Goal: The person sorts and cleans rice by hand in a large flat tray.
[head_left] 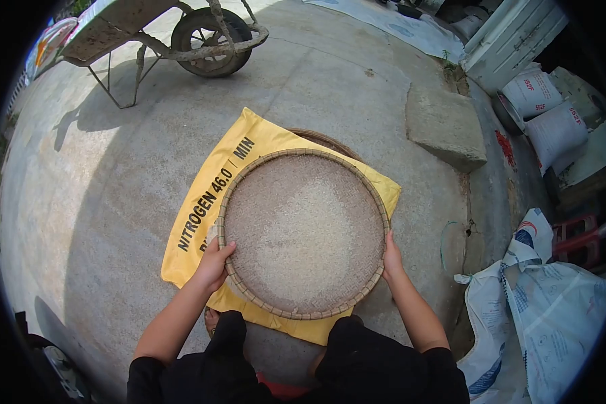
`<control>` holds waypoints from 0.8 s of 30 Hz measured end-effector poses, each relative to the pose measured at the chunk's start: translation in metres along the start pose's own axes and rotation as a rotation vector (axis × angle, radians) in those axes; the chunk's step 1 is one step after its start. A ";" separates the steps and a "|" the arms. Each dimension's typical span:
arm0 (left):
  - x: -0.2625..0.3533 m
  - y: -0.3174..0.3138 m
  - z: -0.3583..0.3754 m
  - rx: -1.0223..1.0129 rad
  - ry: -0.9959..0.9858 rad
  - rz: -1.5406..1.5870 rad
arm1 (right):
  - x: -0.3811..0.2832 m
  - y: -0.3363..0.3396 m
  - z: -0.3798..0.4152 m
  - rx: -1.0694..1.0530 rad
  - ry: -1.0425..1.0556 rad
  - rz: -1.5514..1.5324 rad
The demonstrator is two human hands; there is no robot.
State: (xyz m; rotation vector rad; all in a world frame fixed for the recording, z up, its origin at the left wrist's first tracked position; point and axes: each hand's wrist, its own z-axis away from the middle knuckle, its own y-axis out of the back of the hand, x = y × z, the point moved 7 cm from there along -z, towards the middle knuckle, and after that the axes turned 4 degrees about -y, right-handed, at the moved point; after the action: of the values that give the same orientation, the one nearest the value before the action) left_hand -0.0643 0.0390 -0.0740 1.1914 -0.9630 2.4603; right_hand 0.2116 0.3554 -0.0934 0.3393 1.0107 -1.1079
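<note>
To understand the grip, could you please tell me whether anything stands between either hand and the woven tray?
Nothing visible does: the left hand and the right hand hold the woven tray directly, from opposite sides.

Bright daylight washes my concrete floor (316, 81), with a broad soft shadow over the middle and sunlit glare at left, while the wide lens bends the edges into black corners and the dark doorway (579, 40) loses detail.

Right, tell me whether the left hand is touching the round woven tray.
Touching: the head view shows the left hand gripping the round woven tray, its thumb over the rim.
</note>
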 end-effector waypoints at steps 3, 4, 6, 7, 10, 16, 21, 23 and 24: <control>-0.003 0.034 -0.012 0.056 0.036 0.034 | -0.003 -0.019 0.012 -0.012 0.015 0.110; 0.000 0.042 -0.013 0.099 0.046 0.043 | -0.002 -0.025 0.013 -0.008 0.029 0.108; -0.001 0.043 -0.005 0.078 0.015 0.051 | 0.001 -0.036 0.016 -0.050 0.025 0.232; -0.004 0.038 0.001 0.086 -0.034 -0.002 | 0.002 -0.029 0.008 -0.064 -0.029 0.239; -0.014 0.034 0.001 0.070 -0.158 -0.114 | -0.005 -0.011 -0.005 0.000 -0.031 0.255; 0.012 0.036 0.000 0.054 -0.053 -0.047 | 0.003 -0.014 -0.001 0.012 0.046 0.710; -0.003 0.036 -0.013 0.037 -0.072 -0.066 | 0.001 -0.005 -0.016 0.146 0.103 0.610; 0.007 0.057 -0.024 0.017 -0.009 -0.005 | 0.001 -0.025 -0.007 0.107 0.116 0.872; 0.009 0.050 -0.020 0.018 0.002 -0.007 | -0.001 -0.021 -0.009 0.111 0.105 0.872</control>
State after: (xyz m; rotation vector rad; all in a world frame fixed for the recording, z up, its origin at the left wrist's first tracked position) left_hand -0.1059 0.0142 -0.0986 1.1964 -0.9365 2.4693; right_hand 0.1893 0.3528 -0.0921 0.8390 0.7601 -0.3528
